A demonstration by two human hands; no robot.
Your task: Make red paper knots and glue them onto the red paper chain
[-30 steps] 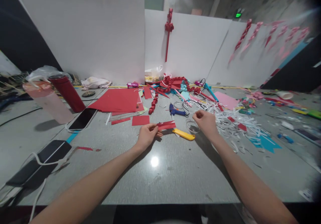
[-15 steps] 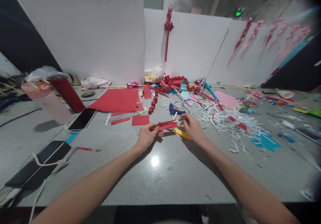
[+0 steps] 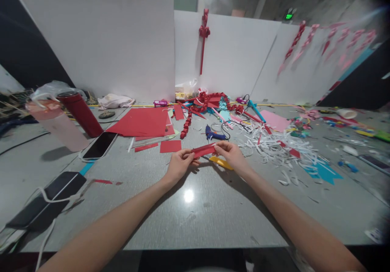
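A folded strip of red paper [image 3: 203, 150] is stretched between my two hands, just above the table. My left hand [image 3: 179, 163] pinches its left end between thumb and fingers. At the right end, my right hand [image 3: 230, 155] is closed on the strip with thumb and forefinger. Below my right hand lies a yellow utility knife [image 3: 221, 162], partly covered by that hand. Beyond the strip a blue glue gun [image 3: 214, 133] rests on the table. A small red paper rectangle [image 3: 170, 146] lies to the left of my hands.
A large red sheet [image 3: 140, 121] lies at the back left, near a phone [image 3: 100, 145], a red flask [image 3: 81, 114] and a pink bottle [image 3: 61, 125]. White paper shreds [image 3: 274, 146] are heaped on the right. A power bank [image 3: 47, 199] with cables sits front left.
My right hand has moved left and taken hold of the right end of the red paper strip. A white sliver seen there before no longer shows. My left hand stays put.
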